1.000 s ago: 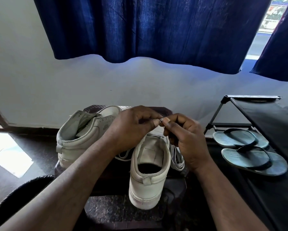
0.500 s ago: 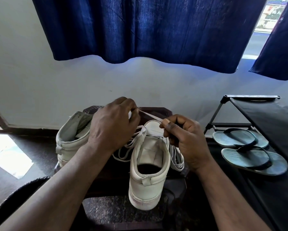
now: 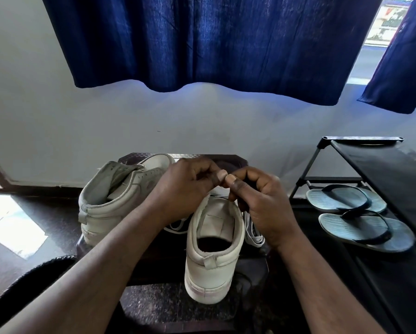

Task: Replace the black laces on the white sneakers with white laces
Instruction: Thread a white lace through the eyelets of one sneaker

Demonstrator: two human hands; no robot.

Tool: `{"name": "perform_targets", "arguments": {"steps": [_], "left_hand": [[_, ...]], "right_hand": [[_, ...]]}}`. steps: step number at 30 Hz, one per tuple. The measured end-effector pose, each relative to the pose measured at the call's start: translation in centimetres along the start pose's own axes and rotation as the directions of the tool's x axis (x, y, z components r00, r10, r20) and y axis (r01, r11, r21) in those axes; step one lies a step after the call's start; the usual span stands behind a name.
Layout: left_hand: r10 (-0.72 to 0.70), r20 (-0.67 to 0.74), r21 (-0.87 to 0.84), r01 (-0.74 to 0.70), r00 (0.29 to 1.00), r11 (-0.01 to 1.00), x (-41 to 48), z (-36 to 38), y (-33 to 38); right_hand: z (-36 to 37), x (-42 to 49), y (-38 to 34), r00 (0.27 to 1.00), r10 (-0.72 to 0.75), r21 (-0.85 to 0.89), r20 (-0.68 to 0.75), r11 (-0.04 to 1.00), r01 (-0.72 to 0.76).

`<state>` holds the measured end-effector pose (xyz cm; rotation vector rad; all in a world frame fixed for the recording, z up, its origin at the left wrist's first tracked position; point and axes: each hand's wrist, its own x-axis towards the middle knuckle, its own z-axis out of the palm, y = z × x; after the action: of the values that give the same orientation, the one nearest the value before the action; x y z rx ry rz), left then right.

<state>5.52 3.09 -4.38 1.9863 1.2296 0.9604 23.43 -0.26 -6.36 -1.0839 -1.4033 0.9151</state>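
Two white sneakers stand on a dark stool (image 3: 194, 312). The nearer sneaker (image 3: 213, 256) points away from me, heel toward me. The other sneaker (image 3: 115, 201) sits to its left, further back. My left hand (image 3: 187, 186) and my right hand (image 3: 257, 203) meet above the near sneaker's front, thumbs touching, fingers curled, pinching the white lace there. Loops of white lace (image 3: 252, 230) hang to the right of the near sneaker, and a loop (image 3: 176, 226) shows on its left under my left wrist. The eyelets are hidden behind my hands.
A black shoe rack (image 3: 375, 169) stands at the right, with a pair of grey flip-flops (image 3: 356, 213) on its lower shelf. A dark round object (image 3: 26, 283) lies at the lower left. Blue curtains (image 3: 214, 42) hang over the white wall behind.
My left hand, which had pulled the lace up and to the left half a second ago, has come back to the right and now meets my right thumb again.
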Motion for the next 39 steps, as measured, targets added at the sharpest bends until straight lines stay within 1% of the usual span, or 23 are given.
{"name": "perform_targets", "arguments": {"steps": [2, 3, 6, 8, 10, 11, 14, 16, 20, 23, 26, 28, 32, 34, 37, 39], "left_hand": [[-0.078, -0.011, -0.096, 0.076, 0.997, 0.992, 0.0, -0.1, 0.0], [-0.103, -0.03, -0.094, 0.1, 0.994, 0.991, 0.0, -0.2, -0.1], [-0.176, -0.101, 0.074, 0.184, 0.979, 0.98, 0.0, -0.8, -0.6], [-0.2, -0.109, 0.112, 0.212, 0.974, 0.971, -0.1, -1.2, -0.8], [-0.201, -0.09, 0.068, 0.207, 0.975, 0.976, -0.2, -1.3, -0.8], [-0.195, -0.061, 0.005, 0.195, 0.979, 0.981, -0.2, -1.2, -0.7], [-0.141, 0.099, -0.203, 0.159, 0.985, 0.966, -0.3, -0.7, -0.3], [-0.1, 0.14, -0.241, 0.131, 0.985, 0.962, -0.3, -0.5, -0.3], [-0.141, 0.09, -0.231, 0.159, 0.986, 0.96, -0.1, -0.4, -0.8], [-0.186, 0.071, -0.208, 0.197, 0.98, 0.958, 0.0, -0.5, -0.7], [-0.188, 0.028, -0.147, 0.19, 0.982, 0.971, 0.0, -0.9, -0.7], [-0.173, 0.011, -0.15, 0.173, 0.985, 0.973, 0.0, -1.0, -0.6], [-0.116, 0.082, -0.173, 0.129, 0.99, 0.977, -0.4, -0.8, -0.1], [-0.097, 0.088, -0.168, 0.11, 0.991, 0.98, -0.3, -0.6, -0.2], [-0.152, 0.04, -0.115, 0.156, 0.988, 0.981, 0.0, -0.7, -0.7], [-0.191, 0.035, -0.095, 0.194, 0.981, 0.977, 0.1, -0.9, -0.9]], "right_hand": [[-0.2, 0.1, 0.0, 1.0, 0.003, -0.033, -0.007, 0.999, -0.003], [-0.3, 0.1, 0.1, 1.0, 0.011, -0.047, -0.016, 0.999, -0.011], [-0.9, 0.3, 0.3, 0.998, 0.051, -0.026, -0.049, 0.998, -0.052], [-1.1, 0.3, 0.4, 0.996, 0.069, -0.021, -0.061, 0.997, -0.071], [-1.0, 0.3, 0.5, 0.995, 0.074, -0.026, -0.059, 0.997, -0.076], [-0.8, 0.3, 0.4, 0.996, 0.072, -0.031, -0.055, 0.997, -0.073], [-0.1, 0.2, 0.3, 0.998, 0.055, -0.042, -0.031, 0.998, -0.056], [0.2, 0.2, 0.2, 0.998, 0.05, -0.036, -0.027, 0.998, -0.051], [-0.1, 0.3, 0.2, 0.998, 0.053, -0.067, -0.035, 0.996, -0.055], [-0.7, 0.3, 0.2, 0.995, 0.087, -0.069, -0.046, 0.994, -0.09], [-1.0, 0.4, 0.2, 0.99, 0.111, -0.057, -0.083, 0.992, -0.116], [-0.8, 0.3, 0.2, 0.991, 0.111, -0.062, -0.074, 0.991, -0.115], [0.0, 0.1, 0.0, 0.995, 0.094, -0.06, -0.029, 0.994, -0.095], [0.0, 0.2, -0.1, 0.995, 0.096, -0.057, -0.027, 0.994, -0.097], [-0.4, 0.3, 0.0, 0.994, 0.107, -0.083, -0.036, 0.991, -0.109], [-0.8, 0.3, 0.0, 0.991, 0.124, -0.083, -0.039, 0.988, -0.127]]}}
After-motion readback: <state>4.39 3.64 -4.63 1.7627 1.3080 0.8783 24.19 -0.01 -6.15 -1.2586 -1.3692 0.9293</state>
